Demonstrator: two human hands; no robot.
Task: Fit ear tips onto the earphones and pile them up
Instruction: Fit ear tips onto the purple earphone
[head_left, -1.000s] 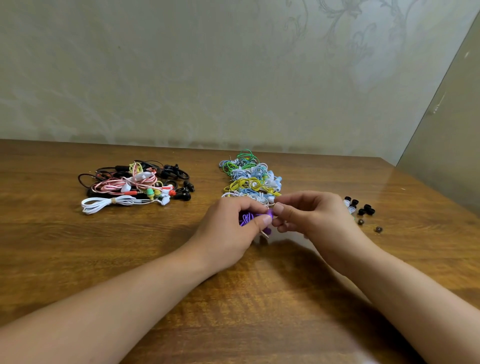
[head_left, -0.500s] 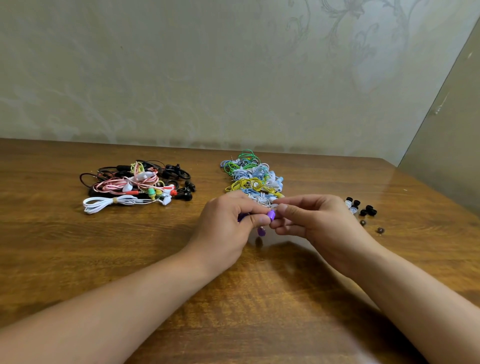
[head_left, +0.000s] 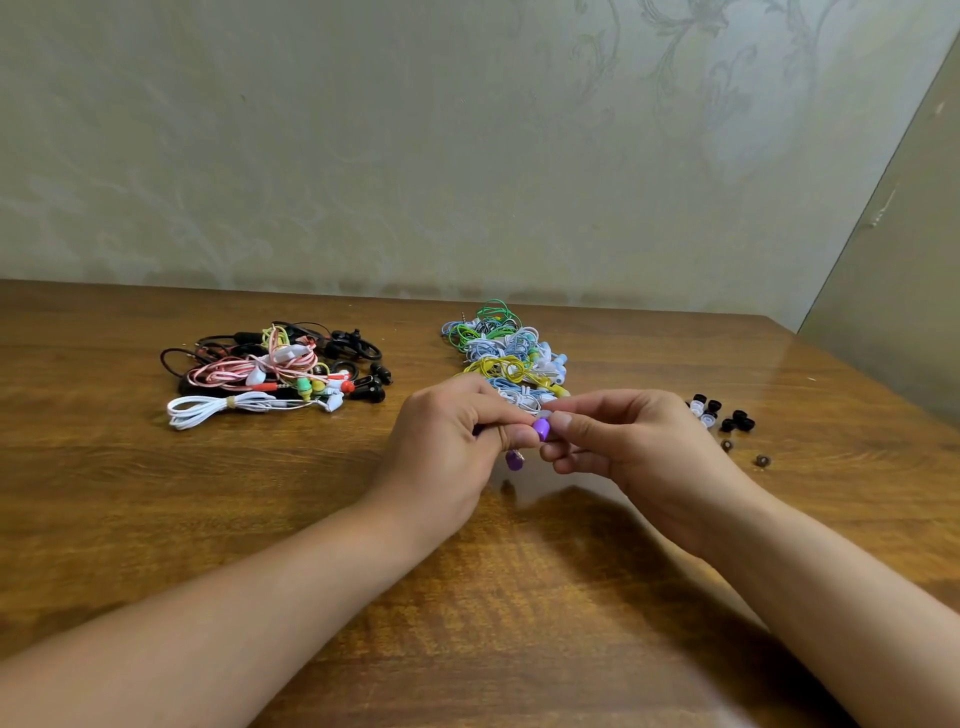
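Note:
Above the middle of the wooden table (head_left: 156, 493), my left hand (head_left: 447, 441) grips a purple earphone, pinching one purple earbud (head_left: 541, 429) between thumb and forefinger. A second purple earbud (head_left: 514, 460) dangles just below. My right hand (head_left: 623, 441) meets the left, its fingertips pinching a small pale ear tip (head_left: 545, 414) against the held earbud. A pile of green, blue, yellow and white earphones (head_left: 506, 353) lies just behind my hands. Loose black and clear ear tips (head_left: 719, 413) lie to the right.
A second pile of black, pink and white earphones (head_left: 270, 371) lies at the back left. Two stray dark ear tips (head_left: 761, 460) sit nearer the right edge. A patterned wall rises behind the table, and a panel stands at the right.
Both hands have stayed together at the centre. The purple earbud has turned into plainer view between my fingertips, and the second earbud now hangs lower below my left hand.

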